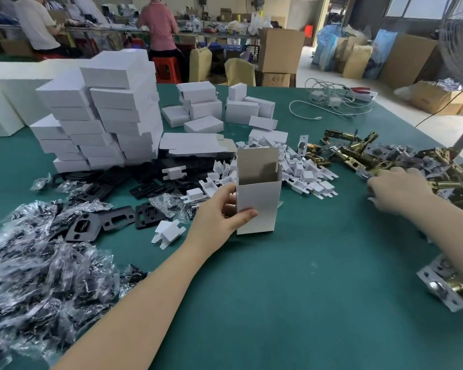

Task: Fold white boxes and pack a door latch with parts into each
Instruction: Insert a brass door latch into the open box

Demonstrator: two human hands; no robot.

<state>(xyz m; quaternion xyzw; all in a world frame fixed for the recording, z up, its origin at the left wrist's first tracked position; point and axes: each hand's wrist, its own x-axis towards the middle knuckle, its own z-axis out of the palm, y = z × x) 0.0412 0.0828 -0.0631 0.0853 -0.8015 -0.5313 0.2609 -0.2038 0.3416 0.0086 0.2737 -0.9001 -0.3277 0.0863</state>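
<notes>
Behind box (258,198), left hand (219,214) fingers hidden.

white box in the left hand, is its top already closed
No, the white box stands upright in the left hand with its top flaps raised and the brown inside showing.

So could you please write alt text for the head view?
A person's left hand holds an upright, open-topped white box on a green table, while the right hand reaches into a pile of brass door latches. Stacked white boxes stand behind.
</notes>
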